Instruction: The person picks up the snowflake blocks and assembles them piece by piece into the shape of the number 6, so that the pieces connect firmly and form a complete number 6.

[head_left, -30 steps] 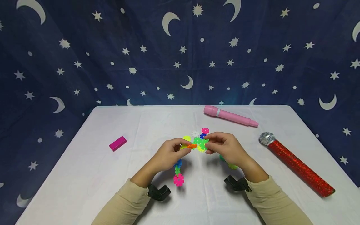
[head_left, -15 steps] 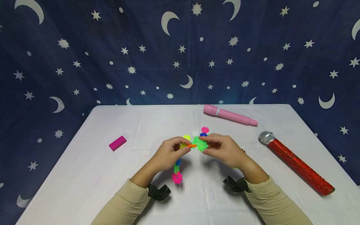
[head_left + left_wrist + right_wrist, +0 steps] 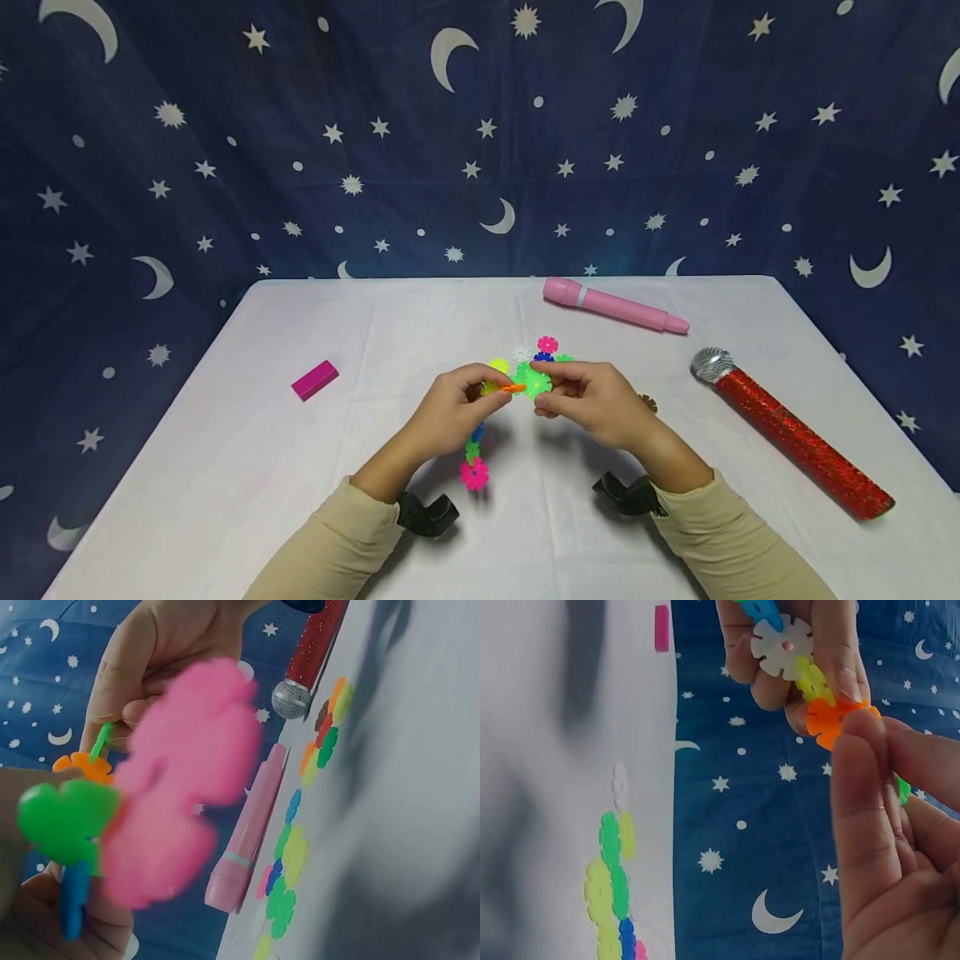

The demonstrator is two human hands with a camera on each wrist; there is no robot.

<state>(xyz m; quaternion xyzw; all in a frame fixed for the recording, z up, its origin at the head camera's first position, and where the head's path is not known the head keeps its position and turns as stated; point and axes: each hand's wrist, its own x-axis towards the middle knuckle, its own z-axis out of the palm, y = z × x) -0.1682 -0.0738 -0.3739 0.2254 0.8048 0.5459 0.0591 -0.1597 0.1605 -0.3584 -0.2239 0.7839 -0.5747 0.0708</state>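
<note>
My left hand (image 3: 450,414) pinches a chain of notched plastic snowflake discs. Its orange disc (image 3: 829,724) sits at the fingertips. Behind it come a yellow disc (image 3: 813,681) and a white disc (image 3: 781,646), with a blue disc (image 3: 477,432), a green disc and a pink disc (image 3: 474,474) hanging below the hand. Between thumb and fingers, my right hand (image 3: 603,404) pinches a bright green disc (image 3: 100,741). In the left wrist view this disc stands edge-on, right at the orange disc; in the right wrist view my fingers mostly hide it.
Several loose discs lie on the white table (image 3: 187,500) behind my hands, among them a pink disc (image 3: 547,344) and a brown disc (image 3: 648,403). Farther back is a pink marker-shaped stick (image 3: 615,306). A red glittery microphone (image 3: 802,442) lies right, a magenta block (image 3: 315,381) left.
My right hand has moved left, bringing the bright green disc up to the orange disc. The left hand stays nearly in place, its hanging chain swung slightly.
</note>
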